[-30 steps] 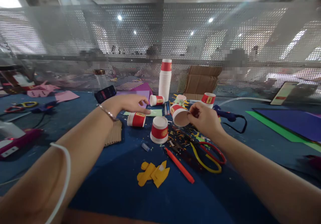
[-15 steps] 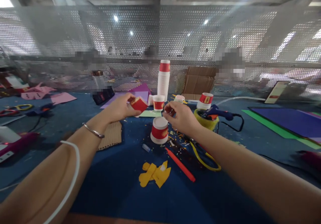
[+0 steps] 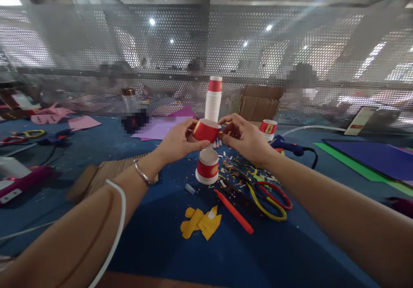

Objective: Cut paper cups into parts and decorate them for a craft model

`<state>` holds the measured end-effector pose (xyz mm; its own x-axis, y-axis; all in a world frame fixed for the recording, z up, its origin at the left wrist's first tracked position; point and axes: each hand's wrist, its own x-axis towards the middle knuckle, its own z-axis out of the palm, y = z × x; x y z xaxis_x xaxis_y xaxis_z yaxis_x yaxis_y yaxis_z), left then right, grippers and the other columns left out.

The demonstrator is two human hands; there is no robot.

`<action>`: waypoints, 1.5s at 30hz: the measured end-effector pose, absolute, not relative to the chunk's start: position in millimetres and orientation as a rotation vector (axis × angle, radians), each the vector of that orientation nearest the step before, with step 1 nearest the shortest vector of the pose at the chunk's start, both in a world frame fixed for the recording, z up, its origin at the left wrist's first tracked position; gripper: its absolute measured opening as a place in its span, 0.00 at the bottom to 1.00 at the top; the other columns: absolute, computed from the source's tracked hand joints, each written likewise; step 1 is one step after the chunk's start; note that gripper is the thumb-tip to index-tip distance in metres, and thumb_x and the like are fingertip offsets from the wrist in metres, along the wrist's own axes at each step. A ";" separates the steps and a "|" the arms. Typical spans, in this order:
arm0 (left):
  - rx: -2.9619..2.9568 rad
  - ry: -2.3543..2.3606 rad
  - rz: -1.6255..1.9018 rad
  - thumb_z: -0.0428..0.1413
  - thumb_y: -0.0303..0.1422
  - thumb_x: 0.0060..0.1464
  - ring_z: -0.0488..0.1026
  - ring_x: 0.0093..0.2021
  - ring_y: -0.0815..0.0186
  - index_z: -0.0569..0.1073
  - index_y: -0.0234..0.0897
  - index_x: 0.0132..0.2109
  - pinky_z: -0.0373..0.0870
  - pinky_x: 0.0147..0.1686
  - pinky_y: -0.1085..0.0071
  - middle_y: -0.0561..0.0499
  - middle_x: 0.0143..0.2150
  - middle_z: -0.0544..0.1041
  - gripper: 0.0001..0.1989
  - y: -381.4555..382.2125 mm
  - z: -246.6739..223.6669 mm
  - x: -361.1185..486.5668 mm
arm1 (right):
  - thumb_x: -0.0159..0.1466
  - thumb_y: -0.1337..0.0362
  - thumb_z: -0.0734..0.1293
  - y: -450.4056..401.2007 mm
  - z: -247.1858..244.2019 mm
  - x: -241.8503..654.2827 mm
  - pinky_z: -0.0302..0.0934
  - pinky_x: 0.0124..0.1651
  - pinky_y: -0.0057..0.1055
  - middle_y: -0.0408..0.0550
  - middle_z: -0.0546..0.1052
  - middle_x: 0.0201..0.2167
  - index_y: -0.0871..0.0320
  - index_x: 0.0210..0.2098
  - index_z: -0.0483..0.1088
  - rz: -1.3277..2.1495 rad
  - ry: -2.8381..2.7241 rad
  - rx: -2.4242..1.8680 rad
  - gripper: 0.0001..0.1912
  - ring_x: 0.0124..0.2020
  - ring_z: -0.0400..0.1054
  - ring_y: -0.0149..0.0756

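My left hand [image 3: 180, 139] grips a red paper cup [image 3: 207, 131], with the thumb along its lower side and the fingers behind. At the cup's right edge, my right hand [image 3: 243, 137] has its fingertips closed on the rim. Directly beneath stands an upside-down red and white paper cup [image 3: 207, 167] on the blue table [image 3: 155, 232]. A small clear blue piece [image 3: 190, 188], yellow cut-out pieces [image 3: 201, 222] and an orange-red marker [image 3: 235, 212] lie in front of it.
Scissors [image 3: 267, 202] with red and yellow handles lie among paper scraps on the right. A tall stack of paper cups [image 3: 213, 103] rises behind my hands. A blue glue gun [image 3: 290, 146] sits at right, and corrugated cardboard [image 3: 119, 172] lies by my left forearm.
My left hand has brought the red cup rightward, over the upside-down cup. My right hand has shifted slightly up and right and now meets the cup's edge.
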<state>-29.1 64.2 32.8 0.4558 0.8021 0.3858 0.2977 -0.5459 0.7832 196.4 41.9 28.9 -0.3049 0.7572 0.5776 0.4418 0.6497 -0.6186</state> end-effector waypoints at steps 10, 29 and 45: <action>2.121 1.157 0.756 0.65 0.46 0.50 0.72 0.58 0.47 0.64 0.38 0.61 0.73 0.50 0.55 0.35 0.62 0.71 0.36 42.5 33.4 -31.1 | 0.64 0.59 0.67 70.8 74.0 262.4 0.58 0.34 0.31 0.46 0.78 0.32 0.56 0.41 0.74 -0.151 -2.062 -1.497 0.09 0.30 0.68 0.35; 2.117 0.946 0.695 0.69 0.43 0.44 0.74 0.56 0.50 0.62 0.38 0.61 0.71 0.51 0.56 0.38 0.55 0.76 0.40 43.7 13.2 -30.1 | 0.67 0.62 0.63 104.4 67.6 353.0 0.54 0.36 0.36 0.63 0.81 0.46 0.64 0.50 0.77 -0.415 -1.792 -2.168 0.18 0.40 0.70 0.43; 1.660 0.901 0.816 0.71 0.35 0.40 0.75 0.51 0.50 0.70 0.37 0.45 0.69 0.53 0.51 0.43 0.47 0.79 0.26 53.4 1.3 -21.5 | 0.66 0.60 0.62 81.0 76.7 320.1 0.55 0.33 0.34 0.51 0.82 0.47 0.54 0.45 0.77 -0.542 -1.834 -2.129 0.14 0.43 0.73 0.44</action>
